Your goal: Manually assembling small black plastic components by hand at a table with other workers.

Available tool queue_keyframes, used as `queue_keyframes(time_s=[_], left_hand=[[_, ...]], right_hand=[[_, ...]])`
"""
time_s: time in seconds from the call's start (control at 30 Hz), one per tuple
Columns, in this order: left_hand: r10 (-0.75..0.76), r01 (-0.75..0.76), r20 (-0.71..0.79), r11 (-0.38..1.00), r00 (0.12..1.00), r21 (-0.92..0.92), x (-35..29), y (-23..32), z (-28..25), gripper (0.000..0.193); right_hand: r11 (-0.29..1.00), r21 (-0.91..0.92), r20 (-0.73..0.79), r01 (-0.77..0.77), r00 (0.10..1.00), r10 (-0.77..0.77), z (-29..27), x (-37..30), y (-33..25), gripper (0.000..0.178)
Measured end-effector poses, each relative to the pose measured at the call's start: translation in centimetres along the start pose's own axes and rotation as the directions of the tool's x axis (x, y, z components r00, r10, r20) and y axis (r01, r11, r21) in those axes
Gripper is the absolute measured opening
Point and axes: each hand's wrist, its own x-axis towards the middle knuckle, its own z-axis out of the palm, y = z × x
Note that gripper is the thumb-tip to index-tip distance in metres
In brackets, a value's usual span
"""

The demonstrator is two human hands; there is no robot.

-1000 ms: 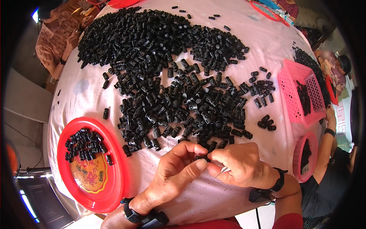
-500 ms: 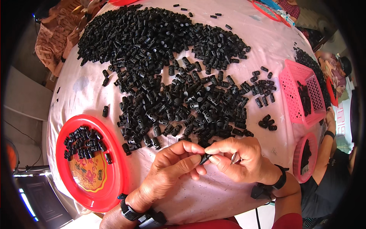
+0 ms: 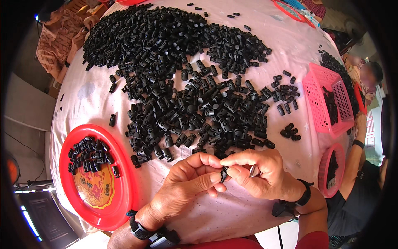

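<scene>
My left hand [image 3: 186,182] pinches a black plastic cord lock [image 3: 224,174] between thumb and fingers, just above the near part of the table. Thumb and forefinger of my right hand [image 3: 265,174] close on the same piece from the other side. Tucked in the right hand's curled fingers is a small pointed metal tool [image 3: 254,170], whose exact kind I cannot make out. Most of the held cord lock is covered by fingertips. Straight beyond both hands lies a loose spread of black cord locks [image 3: 195,112], joining a denser heap [image 3: 141,39] farther back.
At the left, a red plate [image 3: 95,218] carries several cord locks. A pink openwork basket [image 3: 317,108] and a round pink basket [image 3: 339,178] stand at the right, both with black pieces inside. Other people sit around the pink-clothed table, one's arm [image 3: 360,135] near the baskets.
The cord lock between my fingers has turned to a more upright angle. Both hands remain in nearly the same place; the whole view has shifted slightly.
</scene>
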Motion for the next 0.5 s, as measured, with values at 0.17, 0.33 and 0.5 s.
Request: queue_keyframes(time_s=[0.17, 0.33, 0.5], left_hand=[[-0.008, 0.009, 0.013, 0.999, 1.0, -0.04, -0.05, 0.06, -0.25, 0.022], [0.001, -0.001, 0.012, 1.0, 1.0, 0.002, 0.01, -0.12, -0.18, 0.022], [0.005, -0.005, -0.004, 1.0, 1.0, -0.001, -0.09, -0.19, 0.16, 0.023]], right_hand=[[0.999, 0.032, -0.017, -0.03, 0.999, 0.03, 0.06, -0.09, -0.14, 0.031], [0.999, -0.017, 0.002, 0.045, 0.999, -0.045, -0.08, 0.01, -0.24, 0.029], [1.0, -0.016, -0.026, 0.002, 1.0, -0.002, 0.15, -0.34, 0.01, 0.023]])
